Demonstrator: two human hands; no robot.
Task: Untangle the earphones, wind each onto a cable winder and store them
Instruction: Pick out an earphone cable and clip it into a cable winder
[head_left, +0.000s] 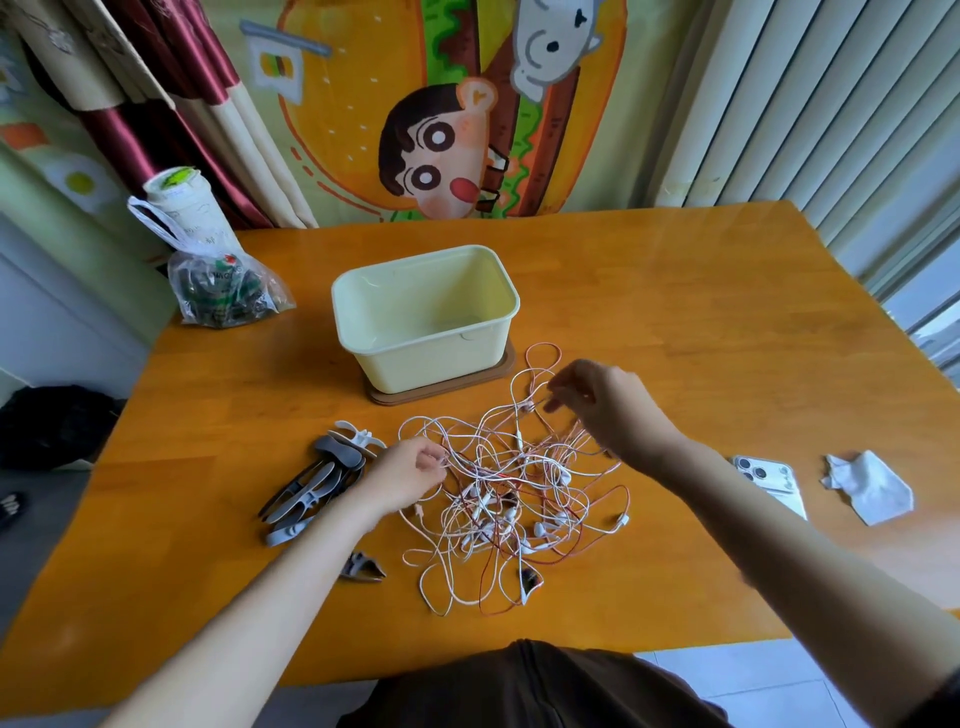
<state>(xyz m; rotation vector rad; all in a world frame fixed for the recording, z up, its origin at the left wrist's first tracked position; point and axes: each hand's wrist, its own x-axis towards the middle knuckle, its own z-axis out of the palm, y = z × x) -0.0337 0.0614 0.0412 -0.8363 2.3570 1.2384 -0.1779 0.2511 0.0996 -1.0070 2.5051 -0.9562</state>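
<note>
Head view: left hand (410, 470) and right hand (602, 405) each pinched cords of the tangled earphones (509, 493), where tugging apart risked tightening knots.

One head-worn view looks forward and steeply down, close over the table (675, 291)

Tangled earphones (514, 488) lie mid worktop (675, 312). Left hand (405, 475) pinches cords at the tangle's left edge, right hand (605, 402) pinches a cord at its upper right. Grey cable winders (317, 483) sit just left, open cream box (423, 317) on a brown lid (441, 387) behind. Phone (769, 483) and crumpled tissue (867, 486) at right.
</note>
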